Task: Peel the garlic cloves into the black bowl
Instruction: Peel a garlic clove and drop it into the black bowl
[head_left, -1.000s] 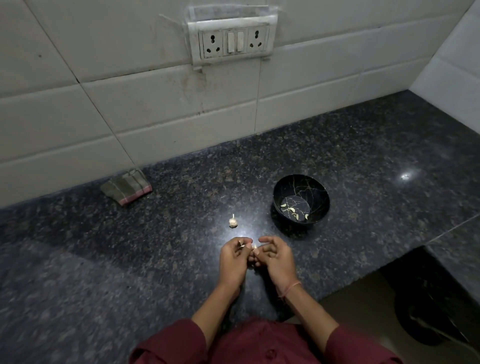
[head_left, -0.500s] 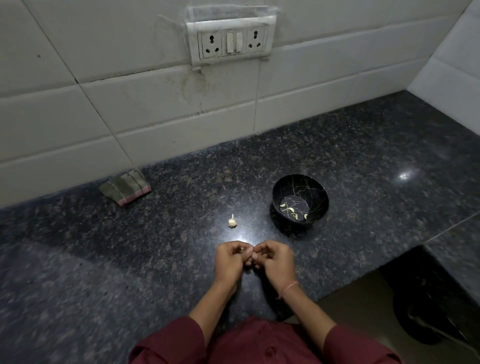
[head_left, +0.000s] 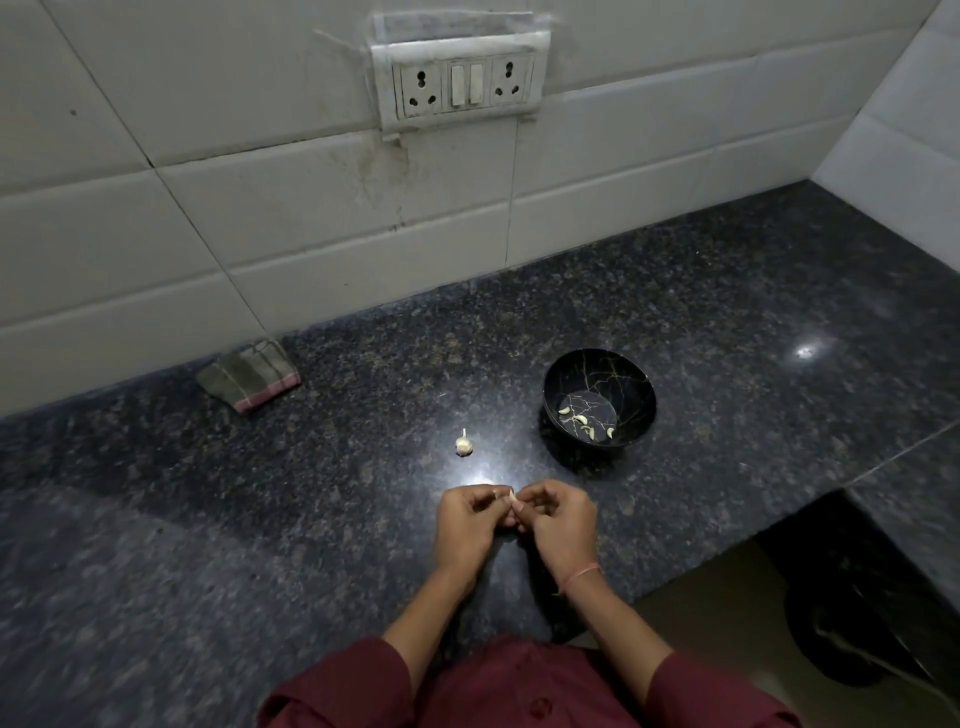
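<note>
My left hand (head_left: 467, 525) and my right hand (head_left: 558, 525) meet just above the dark granite counter, fingers curled, pinching one small pale garlic clove (head_left: 511, 495) between their fingertips. Most of the clove is hidden by the fingers. The black bowl (head_left: 631, 397) with gold crack lines stands beyond and to the right of my hands, with several peeled cloves (head_left: 584, 421) lying on its bottom. A small garlic bulb (head_left: 463, 444) sits on the counter just beyond my left hand.
A folded green cloth (head_left: 249, 375) with a pink edge lies at the back left against the tiled wall. A socket panel (head_left: 462, 83) is on the wall above. The counter edge (head_left: 727, 551) steps in at the lower right, with floor below.
Both hands have stayed together over the same spot, shifting slightly left, and the fingers have turned the clove so its pale tip now shows between them.
</note>
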